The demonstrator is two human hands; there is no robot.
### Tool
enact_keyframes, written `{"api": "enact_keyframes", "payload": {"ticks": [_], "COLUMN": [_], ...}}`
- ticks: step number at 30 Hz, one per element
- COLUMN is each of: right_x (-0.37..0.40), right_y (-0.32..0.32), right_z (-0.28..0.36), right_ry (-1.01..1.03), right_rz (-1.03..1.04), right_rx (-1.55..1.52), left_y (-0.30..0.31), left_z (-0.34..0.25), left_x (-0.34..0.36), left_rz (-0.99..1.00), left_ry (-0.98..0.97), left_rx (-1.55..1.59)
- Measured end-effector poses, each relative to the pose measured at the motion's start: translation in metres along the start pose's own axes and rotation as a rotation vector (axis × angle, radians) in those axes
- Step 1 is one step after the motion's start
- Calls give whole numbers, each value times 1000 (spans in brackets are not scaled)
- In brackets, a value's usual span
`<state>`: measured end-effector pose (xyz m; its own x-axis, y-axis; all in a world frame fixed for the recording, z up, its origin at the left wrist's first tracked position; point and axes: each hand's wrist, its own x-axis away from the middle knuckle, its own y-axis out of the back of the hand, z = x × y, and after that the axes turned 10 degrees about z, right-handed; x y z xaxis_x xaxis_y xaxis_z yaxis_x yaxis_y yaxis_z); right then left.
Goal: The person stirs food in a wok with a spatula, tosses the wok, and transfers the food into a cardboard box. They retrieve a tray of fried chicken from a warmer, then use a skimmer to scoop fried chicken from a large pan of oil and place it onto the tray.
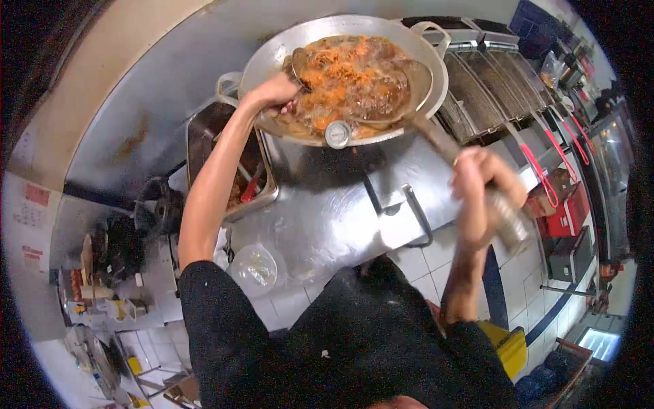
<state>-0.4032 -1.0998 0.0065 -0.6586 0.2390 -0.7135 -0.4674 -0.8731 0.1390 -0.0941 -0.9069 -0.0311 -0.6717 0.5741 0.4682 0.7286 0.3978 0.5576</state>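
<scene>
A wide metal wok (pixel 436 102) holds bubbling oil with orange-brown frying food (pixel 344 65) in it. My left hand (pixel 278 92) is over the wok's left rim, fingers curled round what looks like a metal ladle (pixel 297 63); its handle is mostly hidden. My right hand (pixel 480 177), blurred by motion, grips the long handle of a skimmer (pixel 439 140). The skimmer's round head reaches into the right side of the oil, its surface hard to make out. A round dial thermometer (pixel 338 134) sits at the wok's near rim.
Wire fryer baskets (pixel 477 92) with red handles (pixel 538 174) stand to the right. Left of the wok is a deep metal tray (pixel 268 194) with a red-handled tool (pixel 251 189). A steel counter (pixel 306 211) lies in front, with a clear plastic bowl (pixel 254 268) near its front edge.
</scene>
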Motion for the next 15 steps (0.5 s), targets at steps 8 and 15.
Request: {"api": "enact_keyframes", "payload": {"ticks": [8, 15], "right_x": [37, 41], "right_y": [-71, -62], "right_z": [-36, -35], "right_ry": [-4, -239], "right_rz": [-154, -287], "right_rx": [38, 55], "left_y": [8, -15], "left_z": [14, -2], "left_x": [-8, -22], "left_rz": [1, -212], "left_ry": [16, -82], "left_rx": [-244, -566]}}
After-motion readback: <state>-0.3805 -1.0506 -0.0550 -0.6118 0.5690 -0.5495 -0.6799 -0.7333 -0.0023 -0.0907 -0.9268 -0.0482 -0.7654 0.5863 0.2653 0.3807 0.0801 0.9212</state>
